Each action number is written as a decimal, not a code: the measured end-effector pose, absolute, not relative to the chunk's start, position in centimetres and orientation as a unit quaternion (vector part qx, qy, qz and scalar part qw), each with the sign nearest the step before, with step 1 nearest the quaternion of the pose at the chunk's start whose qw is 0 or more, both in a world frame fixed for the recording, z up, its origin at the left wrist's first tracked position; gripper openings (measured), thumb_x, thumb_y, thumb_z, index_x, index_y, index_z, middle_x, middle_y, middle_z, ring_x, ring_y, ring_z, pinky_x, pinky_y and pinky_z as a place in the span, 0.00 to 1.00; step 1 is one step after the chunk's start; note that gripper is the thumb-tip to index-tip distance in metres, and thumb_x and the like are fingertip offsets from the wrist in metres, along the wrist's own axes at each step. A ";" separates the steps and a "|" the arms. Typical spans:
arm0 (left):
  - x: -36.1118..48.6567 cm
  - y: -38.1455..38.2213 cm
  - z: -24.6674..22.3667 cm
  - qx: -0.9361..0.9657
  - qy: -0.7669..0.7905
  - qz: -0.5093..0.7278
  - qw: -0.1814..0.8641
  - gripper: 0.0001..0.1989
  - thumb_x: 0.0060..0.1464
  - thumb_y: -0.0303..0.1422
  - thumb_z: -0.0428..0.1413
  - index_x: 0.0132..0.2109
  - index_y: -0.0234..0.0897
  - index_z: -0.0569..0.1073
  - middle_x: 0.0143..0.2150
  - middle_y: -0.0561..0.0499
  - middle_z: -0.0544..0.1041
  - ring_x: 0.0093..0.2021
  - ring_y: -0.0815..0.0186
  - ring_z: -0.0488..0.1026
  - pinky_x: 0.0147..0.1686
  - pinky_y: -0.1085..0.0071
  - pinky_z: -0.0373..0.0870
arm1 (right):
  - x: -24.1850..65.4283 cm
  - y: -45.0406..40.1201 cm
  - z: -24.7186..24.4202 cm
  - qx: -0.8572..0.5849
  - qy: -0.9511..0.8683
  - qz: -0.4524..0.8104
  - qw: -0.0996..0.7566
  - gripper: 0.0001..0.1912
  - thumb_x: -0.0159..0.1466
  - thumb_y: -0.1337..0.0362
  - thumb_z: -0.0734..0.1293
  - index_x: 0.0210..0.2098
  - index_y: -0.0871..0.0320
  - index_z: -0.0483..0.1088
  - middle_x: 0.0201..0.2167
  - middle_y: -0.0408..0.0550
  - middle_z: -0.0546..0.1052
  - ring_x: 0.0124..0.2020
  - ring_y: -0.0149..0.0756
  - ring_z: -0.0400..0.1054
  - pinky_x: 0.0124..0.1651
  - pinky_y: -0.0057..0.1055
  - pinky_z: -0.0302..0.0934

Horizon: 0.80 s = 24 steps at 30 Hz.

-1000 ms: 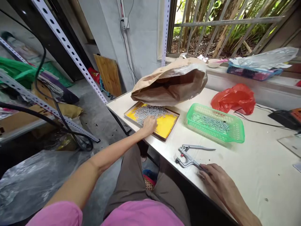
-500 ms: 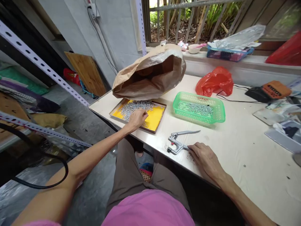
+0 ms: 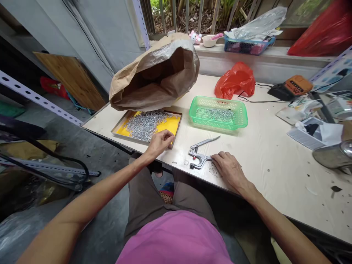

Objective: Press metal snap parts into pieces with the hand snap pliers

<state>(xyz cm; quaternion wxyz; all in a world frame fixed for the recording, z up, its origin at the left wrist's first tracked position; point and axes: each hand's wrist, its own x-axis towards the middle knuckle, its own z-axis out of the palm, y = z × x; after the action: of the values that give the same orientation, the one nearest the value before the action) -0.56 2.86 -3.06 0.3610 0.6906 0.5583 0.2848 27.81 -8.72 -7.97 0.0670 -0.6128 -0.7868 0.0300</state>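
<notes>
Beside the left fingers [image 3: 168,139], small shiny metal pieces [image 3: 144,124] lie on a tray [image 3: 169,125] with a smooth yellow base; beyond gapes a sack [image 3: 156,94] of creased, matt paper. At the right fingers [image 3: 216,158] is a grey metal tool [image 3: 203,158], dully sheened; farther off, a translucent plastic basket [image 3: 214,124] and a glossy, crumpled plastic bag [image 3: 236,80].

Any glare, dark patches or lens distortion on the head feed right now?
Head view: the open brown paper sack is dark inside, and the space beneath the pale, flat-topped table nearly black; same view, no strong glare on the grey metal plier-like tool; also there, wide-angle stretch towards the edges.
</notes>
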 end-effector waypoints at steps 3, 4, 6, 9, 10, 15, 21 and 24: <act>-0.2 0.8 -2.6 0.654 0.539 0.318 0.425 0.09 0.53 0.37 0.55 0.34 0.33 0.72 0.24 0.54 0.73 0.24 0.71 0.72 0.25 0.77 0.68 | 27.0 -8.5 -7.3 -0.607 -0.790 0.000 0.088 0.15 0.70 0.66 0.56 0.50 0.57 0.69 0.42 0.55 0.73 0.42 0.44 0.61 0.42 0.38 0.51; -0.2 0.3 -2.2 0.635 0.540 0.336 0.439 0.10 0.52 0.37 0.56 0.34 0.33 0.72 0.25 0.53 0.73 0.24 0.71 0.73 0.25 0.77 0.69 | 26.4 -8.2 -7.0 -0.587 -0.804 -0.002 0.098 0.16 0.70 0.66 0.56 0.52 0.57 0.69 0.44 0.55 0.73 0.43 0.44 0.61 0.43 0.38 0.51; -0.4 -0.4 -1.3 0.596 0.545 0.369 0.460 0.11 0.52 0.37 0.57 0.34 0.32 0.71 0.27 0.52 0.74 0.24 0.71 0.73 0.24 0.77 0.68 | 24.4 -7.2 -6.4 -0.521 -0.847 0.015 0.110 0.16 0.69 0.67 0.56 0.54 0.56 0.68 0.45 0.54 0.73 0.44 0.43 0.61 0.44 0.38 0.51; -1.2 -2.2 -0.4 0.545 0.555 0.391 0.491 0.13 0.53 0.40 0.58 0.36 0.33 0.69 0.32 0.50 0.77 0.23 0.72 0.72 0.21 0.78 0.67 | 20.2 -5.4 -5.7 -0.415 -0.903 0.054 0.094 0.15 0.70 0.64 0.57 0.53 0.53 0.68 0.44 0.50 0.74 0.43 0.41 0.61 0.43 0.36 0.50; -1.6 -3.2 -0.4 0.530 0.558 0.390 0.507 0.14 0.53 0.41 0.57 0.37 0.33 0.68 0.32 0.50 0.77 0.22 0.72 0.72 0.20 0.77 0.67 | 18.7 -4.8 -5.6 -0.382 -0.918 0.065 0.081 0.14 0.70 0.64 0.57 0.52 0.52 0.69 0.43 0.49 0.74 0.43 0.40 0.61 0.42 0.35 0.50; -3.3 -11.2 -4.2 0.444 0.579 0.350 0.588 0.19 0.53 0.47 0.57 0.38 0.34 0.67 0.31 0.50 0.77 0.21 0.72 0.72 0.21 0.76 0.68 | 14.4 -3.7 -5.8 -0.319 -0.943 0.089 0.033 0.09 0.68 0.70 0.58 0.40 0.57 0.69 0.39 0.49 0.73 0.41 0.38 0.60 0.40 0.32 0.51; -3.9 -20.6 -10.0 0.257 0.594 0.301 0.700 0.26 0.44 0.53 0.61 0.35 0.34 0.66 0.28 0.50 0.77 0.19 0.72 0.70 0.20 0.76 0.66 | 15.1 -3.9 -8.1 -0.313 -0.943 0.086 0.073 0.08 0.68 0.69 0.58 0.37 0.58 0.68 0.35 0.51 0.72 0.39 0.40 0.62 0.43 0.34 0.55; -3.7 -22.4 -10.8 0.230 0.559 0.309 0.734 0.26 0.43 0.52 0.63 0.35 0.32 0.68 0.27 0.50 0.76 0.20 0.72 0.71 0.22 0.75 0.67 | 15.7 -3.7 -8.7 -0.303 -0.937 0.134 0.115 0.09 0.69 0.63 0.57 0.33 0.56 0.66 0.32 0.50 0.71 0.37 0.39 0.64 0.40 0.33 0.58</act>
<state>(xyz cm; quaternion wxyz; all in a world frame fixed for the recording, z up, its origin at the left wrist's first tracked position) -3.70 -22.40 -10.79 0.7341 0.2303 0.5592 0.3088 15.66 -3.67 -8.74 0.1148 -0.3029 -0.9365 0.1343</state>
